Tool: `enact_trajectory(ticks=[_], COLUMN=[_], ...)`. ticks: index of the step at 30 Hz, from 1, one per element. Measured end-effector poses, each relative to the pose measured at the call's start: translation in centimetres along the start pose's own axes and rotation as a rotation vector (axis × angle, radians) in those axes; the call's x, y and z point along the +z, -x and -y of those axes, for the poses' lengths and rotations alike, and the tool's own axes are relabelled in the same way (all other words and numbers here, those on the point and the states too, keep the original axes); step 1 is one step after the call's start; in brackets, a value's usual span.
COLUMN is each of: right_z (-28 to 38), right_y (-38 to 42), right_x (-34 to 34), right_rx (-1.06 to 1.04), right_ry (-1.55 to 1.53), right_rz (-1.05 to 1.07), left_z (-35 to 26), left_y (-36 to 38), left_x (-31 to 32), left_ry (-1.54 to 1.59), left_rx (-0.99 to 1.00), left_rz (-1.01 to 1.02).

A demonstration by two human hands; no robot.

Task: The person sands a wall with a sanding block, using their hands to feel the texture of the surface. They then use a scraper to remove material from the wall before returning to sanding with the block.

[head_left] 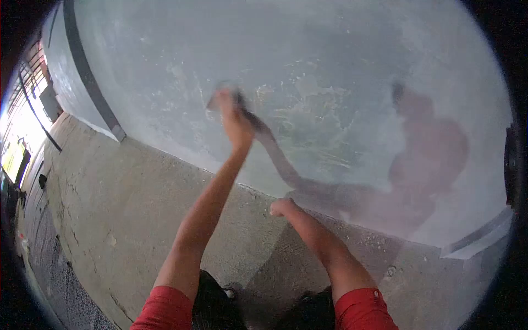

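My left hand (235, 121) is up against the grey wall (352, 60), smeared by motion. Its fingers press a flat brownish piece (212, 102) to the surface; blur hides what kind of piece it is. Pale scuffs and scratches mark the wall just right of that hand. Lower down, my right hand (282, 207) hangs in front of the wall's foot, fingers curled into a loose fist. Nothing shows in it.
A rough concrete floor (137, 203) meets the wall along a slanting edge. Dark pillar trim (91, 71) stands at left, with a bright barred opening (36, 82) beyond. A dark object (510, 165) sits at the right edge. My shadow falls on the wall.
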State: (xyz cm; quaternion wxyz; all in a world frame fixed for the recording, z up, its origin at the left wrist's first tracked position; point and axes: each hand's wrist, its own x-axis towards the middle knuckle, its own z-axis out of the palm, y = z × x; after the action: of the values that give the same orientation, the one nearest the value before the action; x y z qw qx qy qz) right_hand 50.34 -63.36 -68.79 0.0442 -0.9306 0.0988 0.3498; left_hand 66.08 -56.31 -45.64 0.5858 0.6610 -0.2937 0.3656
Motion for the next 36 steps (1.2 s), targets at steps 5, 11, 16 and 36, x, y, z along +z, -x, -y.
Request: enact_trajectory(ticks=[5, 11, 16, 36], right_z=[1.8, 1.5, 1.8, -0.9], right_y=[2.1, 0.9, 1.5, -0.5], right_x=[-1.7, -0.2, -1.1, 0.9], right_rx=[-0.015, -0.076, -0.044, -0.031], right_ry=[-0.048, -0.004, -0.008, -0.022], right_rz=[-0.005, -0.044, 0.007, 0.025], left_z=[14.4, 11.4, -6.3, 4.4], left_y=[1.1, -0.1, -2.6, -0.3], left_x=[-2.3, -3.3, -1.8, -2.1], left_ry=[0.285, 0.144, 0.112, -0.078], left_rx=[-1.062, -0.420, 0.299, -0.306], left_rz=[0.005, -0.098, 0.178, -0.198])
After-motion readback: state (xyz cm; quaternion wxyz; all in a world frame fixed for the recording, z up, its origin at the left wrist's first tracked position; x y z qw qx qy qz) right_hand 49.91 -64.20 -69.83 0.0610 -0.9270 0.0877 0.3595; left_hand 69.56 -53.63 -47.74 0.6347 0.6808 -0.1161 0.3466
